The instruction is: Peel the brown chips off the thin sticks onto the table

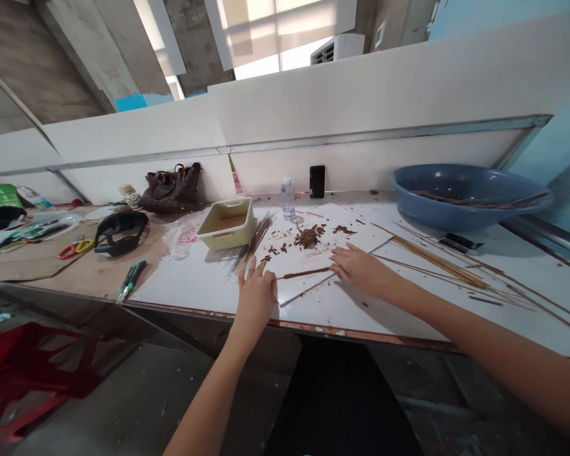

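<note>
The left hand (256, 297) stands open, its grip apart, just beside one end of a paste-coated bamboo stick (304, 273). The right hand (361, 269) lies open, with its fingertips at the other end and no clamp on it. The stick rests on a white board (361, 250) atop the desk (408, 329). A lump of brown paste (308, 237) remains, and uncoated sticks (437, 263) lie at right.

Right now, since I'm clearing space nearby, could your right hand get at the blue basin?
Probably yes. The right hand is on the basin's side, and only the thin sticks lying flat lie before the blue basin, so nothing tall blocks it. It would have to leave the brown stick it touches.
</note>
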Motion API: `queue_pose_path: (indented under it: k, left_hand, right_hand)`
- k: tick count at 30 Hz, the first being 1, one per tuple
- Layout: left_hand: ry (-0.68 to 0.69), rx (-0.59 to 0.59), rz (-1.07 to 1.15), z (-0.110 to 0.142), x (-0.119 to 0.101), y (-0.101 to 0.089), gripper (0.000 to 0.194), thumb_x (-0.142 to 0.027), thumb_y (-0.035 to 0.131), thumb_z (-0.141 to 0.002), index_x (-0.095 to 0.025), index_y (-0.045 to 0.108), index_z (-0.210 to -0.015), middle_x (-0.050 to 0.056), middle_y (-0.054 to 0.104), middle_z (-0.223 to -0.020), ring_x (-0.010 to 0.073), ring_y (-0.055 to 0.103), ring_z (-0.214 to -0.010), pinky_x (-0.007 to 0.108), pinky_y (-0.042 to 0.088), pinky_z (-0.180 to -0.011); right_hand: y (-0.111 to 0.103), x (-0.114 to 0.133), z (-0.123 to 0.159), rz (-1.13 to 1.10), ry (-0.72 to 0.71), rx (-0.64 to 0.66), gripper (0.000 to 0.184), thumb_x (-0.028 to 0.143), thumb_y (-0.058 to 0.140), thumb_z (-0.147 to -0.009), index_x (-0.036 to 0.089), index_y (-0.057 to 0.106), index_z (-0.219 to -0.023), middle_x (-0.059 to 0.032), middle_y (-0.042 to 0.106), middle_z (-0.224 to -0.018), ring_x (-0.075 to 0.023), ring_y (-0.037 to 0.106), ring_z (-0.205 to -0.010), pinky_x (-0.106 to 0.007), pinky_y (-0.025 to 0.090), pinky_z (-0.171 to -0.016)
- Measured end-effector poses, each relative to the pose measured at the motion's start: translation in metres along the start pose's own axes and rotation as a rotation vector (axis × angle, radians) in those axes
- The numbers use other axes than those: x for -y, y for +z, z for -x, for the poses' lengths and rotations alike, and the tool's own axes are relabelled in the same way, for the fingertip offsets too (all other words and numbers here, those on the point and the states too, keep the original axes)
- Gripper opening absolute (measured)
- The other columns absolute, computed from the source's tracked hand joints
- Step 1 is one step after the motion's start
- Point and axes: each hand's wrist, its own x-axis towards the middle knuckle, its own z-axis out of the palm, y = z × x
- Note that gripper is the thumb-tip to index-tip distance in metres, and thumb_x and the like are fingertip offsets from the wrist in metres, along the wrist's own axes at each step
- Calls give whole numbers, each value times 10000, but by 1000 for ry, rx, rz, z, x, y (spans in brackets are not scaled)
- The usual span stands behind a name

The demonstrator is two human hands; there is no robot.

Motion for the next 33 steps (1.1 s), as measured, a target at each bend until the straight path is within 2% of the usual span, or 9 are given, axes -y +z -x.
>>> queue_pose_path:
  k: [1,3,5,7,9,13,24,28,33]
  left_hand:
    - [2,-19,2,1,7,-1,261,-139,569,-1024,-225,813,-992,128,716,-1524,390,465,-1607,638,352,-1304]
    - [2,-43,22,3,16,-1,229,-137,615,-1003,-237,816,-956,114,756,-1438,393,512,-1545,613,378,-1271]
    - [-10,-41,55,3,20,0,208,-154,631,-1006,-238,817,-967,116,776,-1352,383,574,-1443,583,430,-1209]
    - [-36,-27,80,2,20,4,185,-181,632,-1018,-225,812,-1012,132,774,-1279,376,617,-1321,550,484,-1124]
    - [-53,-14,85,0,18,8,177,-200,623,-1025,-210,799,-1042,148,759,-1228,377,622,-1241,533,503,-1072]
    - [-54,3,72,-4,17,15,192,-172,585,-1019,-205,774,-1028,160,735,-1183,382,603,-1212,551,483,-1083]
    - [-36,20,48,-7,19,24,208,-81,516,-1002,-172,700,-1036,187,673,-1211,365,605,-1154,532,505,-1036]
    - [2,16,53,-7,19,26,263,26,516,-915,-173,657,-1012,166,639,-1177,329,604,-1124,468,509,-1027]
    - [-19,27,-2,-5,16,26,284,36,553,-873,-167,653,-1045,173,645,-1209,348,593,-1172,466,483,-1029]
  right_hand:
    - [-3,-10,5,-15,10,-5,338,291,504,-1128,161,815,-1154,-203,797,-1254,-342,751,-1214,-601,455,-1243]
    - [-7,-25,12,-85,35,-15,255,270,563,-1090,195,797,-1022,-177,781,-1186,-335,747,-1119,-542,561,-1099]
    - [-6,-33,15,-142,58,-25,180,252,602,-1065,215,769,-1006,-160,758,-1176,-321,734,-1083,-477,595,-988]
    - [-3,-37,15,-163,74,-34,125,242,623,-1058,223,742,-1027,-145,745,-1156,-306,726,-1061,-444,588,-947]
    - [2,-36,14,-160,82,-38,93,249,636,-1054,225,717,-1016,-137,739,-1125,-310,715,-1052,-446,575,-933]
    - [7,-33,14,-168,75,-51,117,261,596,-1063,226,681,-992,-151,734,-1110,-334,691,-1062,-482,562,-938]
    - [-3,-24,19,-217,109,-46,152,220,503,-1084,226,643,-1025,-143,727,-1103,-324,664,-1045,-463,543,-908]
    - [-4,-21,21,-191,113,-49,172,213,483,-1094,229,650,-1056,-136,737,-1116,-313,673,-1031,-440,542,-884]
    - [-5,-19,22,-189,127,-39,219,186,448,-1089,212,665,-1095,-145,740,-1122,-302,682,-1005,-427,533,-859]
